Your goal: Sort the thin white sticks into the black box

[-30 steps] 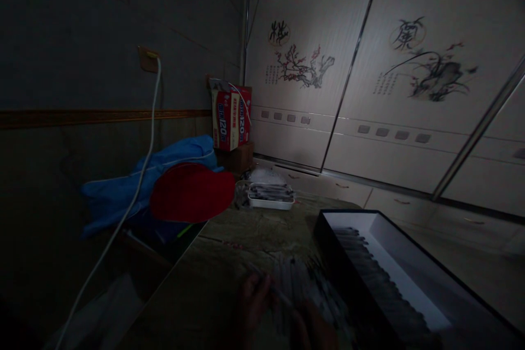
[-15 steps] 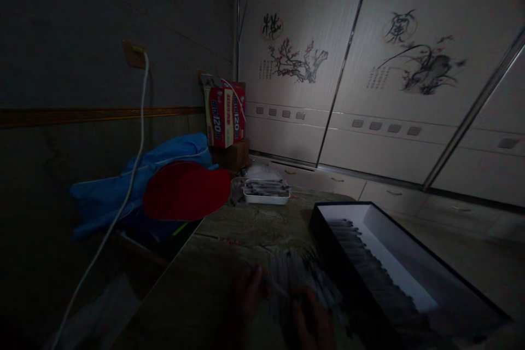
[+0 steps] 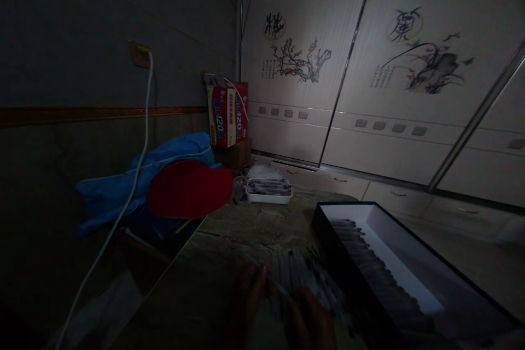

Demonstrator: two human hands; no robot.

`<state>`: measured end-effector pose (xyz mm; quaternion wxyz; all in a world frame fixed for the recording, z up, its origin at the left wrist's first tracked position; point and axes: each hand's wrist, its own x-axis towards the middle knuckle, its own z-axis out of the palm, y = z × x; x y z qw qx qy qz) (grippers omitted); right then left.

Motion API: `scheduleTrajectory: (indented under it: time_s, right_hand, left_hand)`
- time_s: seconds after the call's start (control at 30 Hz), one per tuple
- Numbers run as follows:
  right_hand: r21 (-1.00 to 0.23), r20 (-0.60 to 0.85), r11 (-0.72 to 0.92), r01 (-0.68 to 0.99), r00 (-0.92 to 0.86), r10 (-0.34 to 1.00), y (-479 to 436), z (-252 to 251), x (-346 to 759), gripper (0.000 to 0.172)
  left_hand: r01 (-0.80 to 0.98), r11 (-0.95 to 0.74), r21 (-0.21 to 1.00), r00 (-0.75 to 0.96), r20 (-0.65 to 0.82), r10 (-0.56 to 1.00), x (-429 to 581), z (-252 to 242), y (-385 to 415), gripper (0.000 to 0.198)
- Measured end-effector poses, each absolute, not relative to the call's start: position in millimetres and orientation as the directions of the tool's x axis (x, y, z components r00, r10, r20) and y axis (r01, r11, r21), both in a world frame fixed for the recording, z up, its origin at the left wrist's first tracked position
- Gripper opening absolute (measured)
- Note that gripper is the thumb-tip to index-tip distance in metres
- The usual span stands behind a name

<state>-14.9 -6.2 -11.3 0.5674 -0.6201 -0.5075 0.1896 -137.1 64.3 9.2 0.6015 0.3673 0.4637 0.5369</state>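
We see little displacement over the last second: both hands remain low over the table, and the same pen-like rod still slants between them, so its handling is unfinished. The fingertips of the left hand are drawn narrow about the rod's far part; those of the right hand close on its near end, though the dimness hides the exact contact. Beneath and just beyond, we note loose rods on the marble-patterned table. To their right stands an open black box with a white lining, a row of rods along its left side; at the far end, a white tray holds more. Left of the table, we observe a red cloth on a blue bag, a white cable, and, behind, painted sliding doors.
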Motion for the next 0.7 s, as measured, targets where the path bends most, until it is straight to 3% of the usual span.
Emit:
scheduleTrajectory:
  time_s: [0.17,0.53,0.7]
  right_hand:
    - [-0.872,0.363,0.169,0.46,0.375,0.853,-5.5,-14.2,-11.9,0.046]
    - [-0.893,0.339,0.158,0.422,0.397,0.853,-7.6,-10.8,-14.4,0.045]
    - [-0.852,0.382,0.163,0.498,0.377,0.844,-7.6,-12.2,-11.7,0.043]
  left_hand:
    - [-0.244,0.098,0.965,0.017,-0.097,0.995,-136.9,13.3,63.8,0.039]
    - [-0.252,0.105,0.962,0.003,-0.108,0.994,-136.3,13.3,65.5,0.043]
    - [-0.306,0.139,0.942,0.014,-0.142,0.99,-135.9,8.2,68.7,0.044]
